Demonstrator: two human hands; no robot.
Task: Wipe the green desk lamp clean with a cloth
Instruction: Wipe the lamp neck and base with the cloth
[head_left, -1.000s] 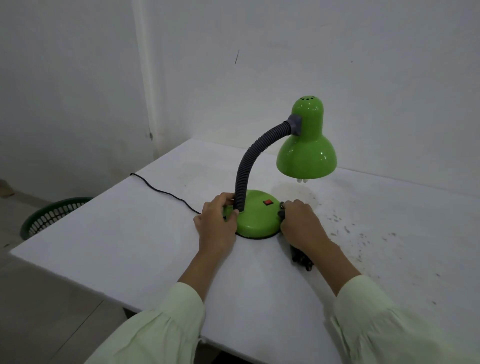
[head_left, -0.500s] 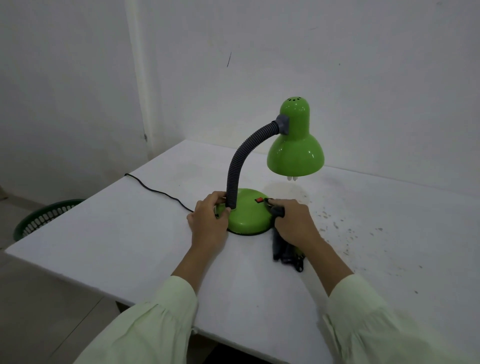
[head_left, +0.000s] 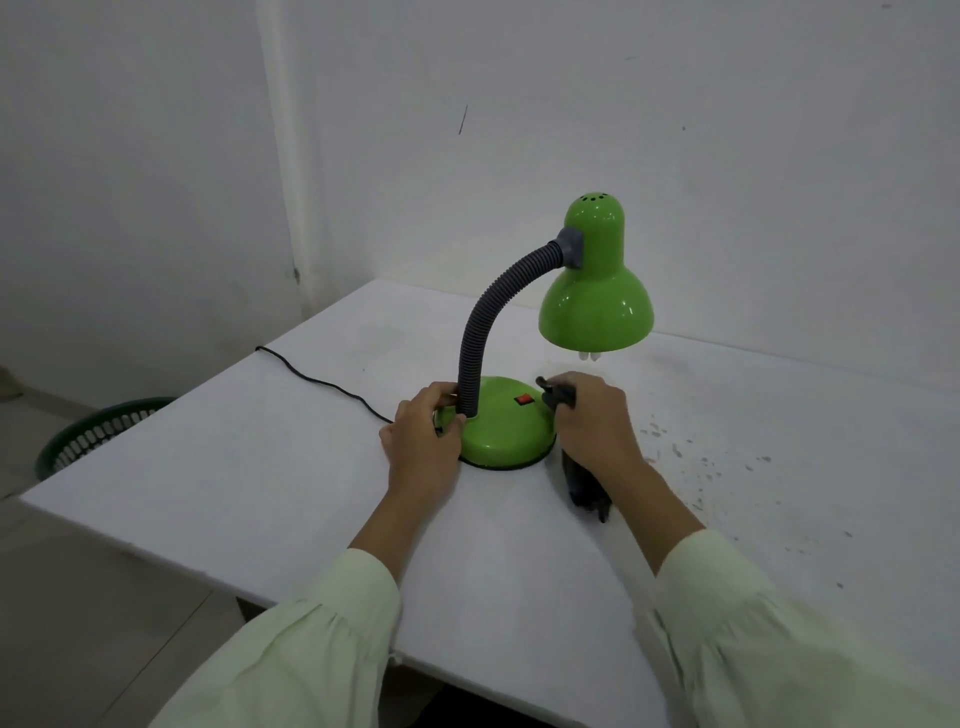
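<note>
The green desk lamp (head_left: 506, 426) stands on the white table (head_left: 260, 467), with a round green base, a red switch, a grey ribbed neck and a glossy green shade hanging over to the right. My left hand (head_left: 423, 434) grips the left side of the base by the foot of the neck. My right hand (head_left: 592, 421) holds a dark cloth (head_left: 584, 480) pressed against the right rim of the base. One end of the cloth pokes out above my fingers, and the rest trails on the table under my wrist.
A black power cord (head_left: 317, 382) runs from the base leftwards over the table edge. A dark green mesh basket (head_left: 98, 434) stands on the floor at the left. Dark specks of dirt (head_left: 701, 462) dot the table to the right. White walls close in behind.
My right hand has slid the cloth along the right rim of the base toward the back. My left hand has kept its grip on the base.
</note>
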